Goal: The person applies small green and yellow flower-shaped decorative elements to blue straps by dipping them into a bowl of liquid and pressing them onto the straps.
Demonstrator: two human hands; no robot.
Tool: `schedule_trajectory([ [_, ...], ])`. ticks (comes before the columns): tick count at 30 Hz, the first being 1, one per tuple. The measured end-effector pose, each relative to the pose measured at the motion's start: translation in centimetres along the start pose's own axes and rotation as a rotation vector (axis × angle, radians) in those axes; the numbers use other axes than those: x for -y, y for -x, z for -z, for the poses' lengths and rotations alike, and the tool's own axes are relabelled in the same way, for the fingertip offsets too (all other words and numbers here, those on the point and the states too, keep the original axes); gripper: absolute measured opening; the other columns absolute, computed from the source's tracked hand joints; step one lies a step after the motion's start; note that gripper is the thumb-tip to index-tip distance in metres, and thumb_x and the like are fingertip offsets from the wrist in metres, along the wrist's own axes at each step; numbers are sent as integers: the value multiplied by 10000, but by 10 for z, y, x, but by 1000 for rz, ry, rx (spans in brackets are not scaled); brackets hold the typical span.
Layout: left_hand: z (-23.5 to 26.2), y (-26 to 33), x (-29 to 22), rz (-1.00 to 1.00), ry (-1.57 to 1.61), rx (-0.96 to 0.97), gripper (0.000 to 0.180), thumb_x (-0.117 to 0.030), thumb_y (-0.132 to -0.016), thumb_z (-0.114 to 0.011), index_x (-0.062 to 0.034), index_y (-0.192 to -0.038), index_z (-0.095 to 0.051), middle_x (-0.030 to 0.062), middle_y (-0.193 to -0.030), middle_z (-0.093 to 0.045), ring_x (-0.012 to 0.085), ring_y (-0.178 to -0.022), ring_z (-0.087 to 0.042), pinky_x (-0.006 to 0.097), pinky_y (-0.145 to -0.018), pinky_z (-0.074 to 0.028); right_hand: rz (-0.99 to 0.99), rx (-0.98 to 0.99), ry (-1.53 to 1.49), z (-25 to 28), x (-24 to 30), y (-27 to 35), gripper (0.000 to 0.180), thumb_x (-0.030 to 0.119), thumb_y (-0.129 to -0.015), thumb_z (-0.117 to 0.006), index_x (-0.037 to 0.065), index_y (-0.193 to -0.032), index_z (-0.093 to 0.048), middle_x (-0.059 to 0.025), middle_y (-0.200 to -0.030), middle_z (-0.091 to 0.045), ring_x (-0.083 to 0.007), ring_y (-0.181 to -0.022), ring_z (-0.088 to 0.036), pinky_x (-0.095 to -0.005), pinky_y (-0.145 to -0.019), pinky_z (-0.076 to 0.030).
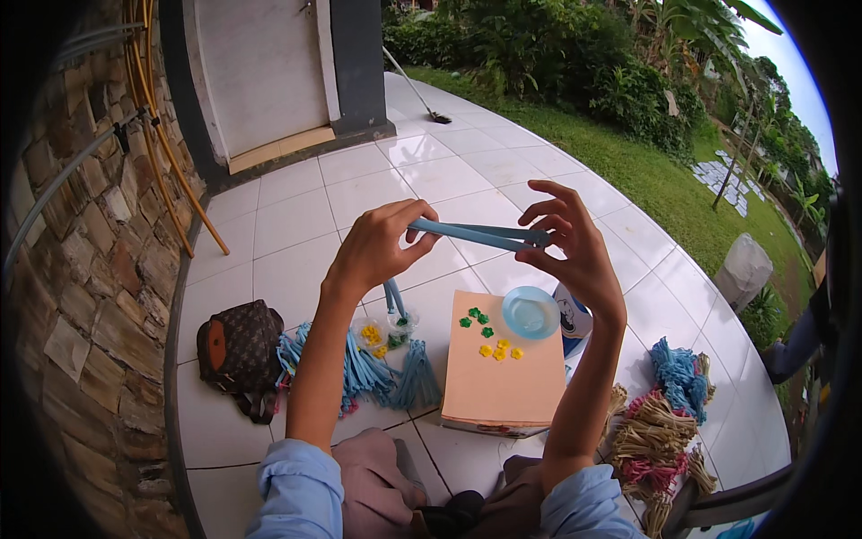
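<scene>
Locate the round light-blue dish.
Head view, right of centre: the dish sits at the far right corner of the peach-topped box, right of the green flowers.

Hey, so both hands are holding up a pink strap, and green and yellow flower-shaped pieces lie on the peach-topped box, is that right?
Not quite: the head view shows that the strap is blue, not pink. The left hand and right hand are holding it up, and green pieces and yellow pieces lie on the peach-topped box.
</scene>
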State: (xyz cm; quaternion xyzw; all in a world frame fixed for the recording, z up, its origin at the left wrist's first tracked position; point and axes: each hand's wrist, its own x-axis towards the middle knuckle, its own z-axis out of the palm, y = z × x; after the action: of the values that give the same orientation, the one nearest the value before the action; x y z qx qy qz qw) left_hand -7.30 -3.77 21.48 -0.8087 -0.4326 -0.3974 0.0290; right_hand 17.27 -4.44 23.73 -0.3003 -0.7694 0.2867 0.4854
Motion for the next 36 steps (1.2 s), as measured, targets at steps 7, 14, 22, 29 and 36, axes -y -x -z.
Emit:
schedule_trajectory([
  [7,-4,5,8,226,218,8,489,-436,-925,-431,-23,-688,-543,46,-510,-455,96,-467,-413,256,-472,-363,41,101,-152,2,-12,-8,684,6,-699,-724,83,-1282,-374,-73,-964,-576,-130,-838,-579,-277,-740,-503],
  [14,-36,8,-8,254,432,182,606,-510,-933,-341,-22,-595,-459,16,-492,-419,102,-473,-370,259,-478,-349,51,-284,-515,-43,-13,-20,822,46,-695,-732,88,-1344,-229,-148,-1080,-547,-140,-812,-563,-219,-585,-461],
  [22,-53,12,9,189,660,382,610,-520,-918,-374,-16,-589,-479,5,-499,-426,89,-493,-386,255,-492,-368,87,-582,-494,-60,-6,-22,667,-12,-736,-689,35,-1273,-296,-143,-1045,-494,-109,-713,-563,-197,-477,-420],
  [29,-45,21,12,272,757,433,366,-391,-912,-486,-46,-904,-608,-15,-703,-533,61,-614,-450,207,-566,-395,76,-584,-553,-61,-8,-22,529,-9,-785,-640,14,-1223,-344,-110,-868,-583,-94,-625,-553,-190,-455,-393],
  [36,-54,49,6,550,1381,23,315,-274,-942,-448,6,-1016,-569,130,-962,-615,204,-927,-608,316,-836,-507,-148,-551,-633,-61,-40,8,586,42,-813,-625,32,-1272,-260,-51,-903,-496,-80,-603,-503,-180,-463,-341],
])
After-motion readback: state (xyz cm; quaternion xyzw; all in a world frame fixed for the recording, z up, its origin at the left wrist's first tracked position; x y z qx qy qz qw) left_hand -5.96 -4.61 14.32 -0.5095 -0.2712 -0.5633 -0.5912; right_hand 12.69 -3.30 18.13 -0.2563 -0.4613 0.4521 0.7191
